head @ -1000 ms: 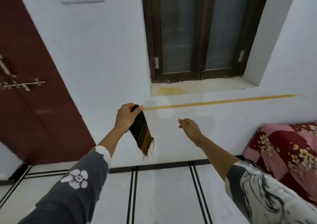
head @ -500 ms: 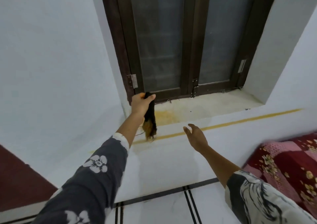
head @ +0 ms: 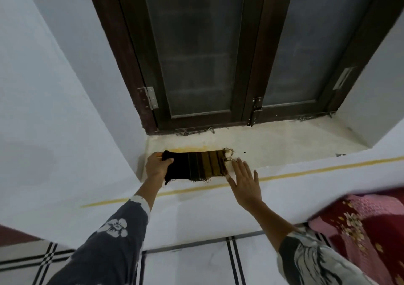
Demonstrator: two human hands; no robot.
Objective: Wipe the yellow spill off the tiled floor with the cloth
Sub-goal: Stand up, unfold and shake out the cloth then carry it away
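Note:
A dark cloth (head: 196,165) with brown and mustard stripes and a frayed fringe lies spread flat on the pale window ledge (head: 284,140). It covers most of a yellow spill (head: 192,149), of which only a thin edge shows along the cloth's far side. My left hand (head: 157,167) grips the cloth's black left end. My right hand (head: 246,181) is flat with fingers spread, at the cloth's right fringed end, fingertips just touching it.
A dark wooden window frame (head: 247,66) with frosted panes rises right behind the ledge. A yellow line (head: 306,171) runs along the white wall below the ledge. A red floral bedspread (head: 367,230) is at the lower right. A white tiled floor (head: 196,263) with black lines lies below.
I moved closer to the window. My left hand brought the hanging cloth up and laid it spread over the spill on the ledge. My right hand came forward to the cloth's right end.

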